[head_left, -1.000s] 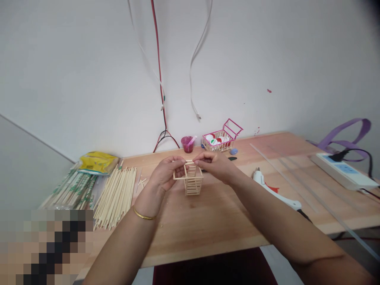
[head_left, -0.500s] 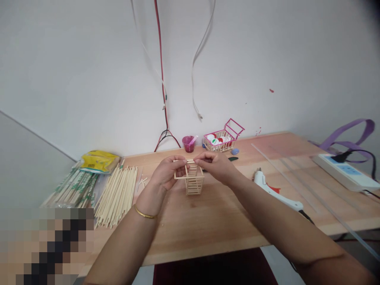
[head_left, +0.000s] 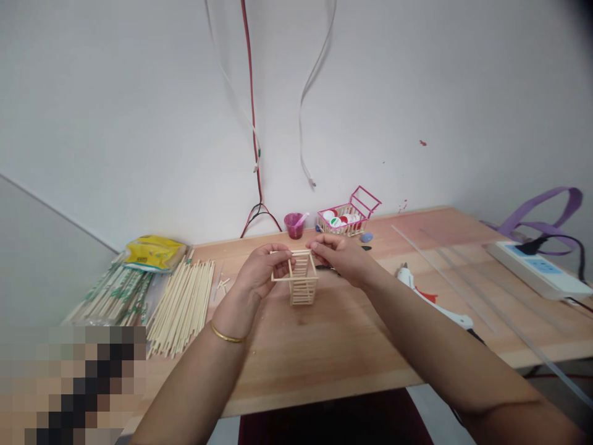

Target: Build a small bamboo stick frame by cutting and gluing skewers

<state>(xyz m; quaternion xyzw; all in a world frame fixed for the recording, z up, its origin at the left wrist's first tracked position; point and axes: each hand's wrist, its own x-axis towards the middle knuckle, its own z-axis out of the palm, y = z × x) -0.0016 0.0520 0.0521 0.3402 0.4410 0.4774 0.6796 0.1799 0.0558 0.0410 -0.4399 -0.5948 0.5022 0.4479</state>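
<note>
A small basket-like frame of thin wooden sticks (head_left: 303,292) is held up over the table, with rungs along its side and a square outline at its upper part. My left hand (head_left: 265,269) grips its left side between thumb and fingers. Just beyond the frame's upper right corner is my right hand (head_left: 340,256), its thumb and forefinger pinched together. Whether anything tiny sits in that pinch, or whether the tips touch the frame, I cannot tell.
Loose sticks (head_left: 183,306) and bagged sticks (head_left: 111,293) lie left, with a yellow packet (head_left: 155,252). A purple cup (head_left: 293,226) and a pink-rimmed stick basket of caps (head_left: 343,219) stand behind. To the right are a glue gun (head_left: 430,300), clear glue sticks (head_left: 445,278) and a power strip (head_left: 540,269).
My right hand has shifted slightly right and up, its fingertips moving away from the frame's top edge. My left hand and the stick frame have stayed almost in place.
</note>
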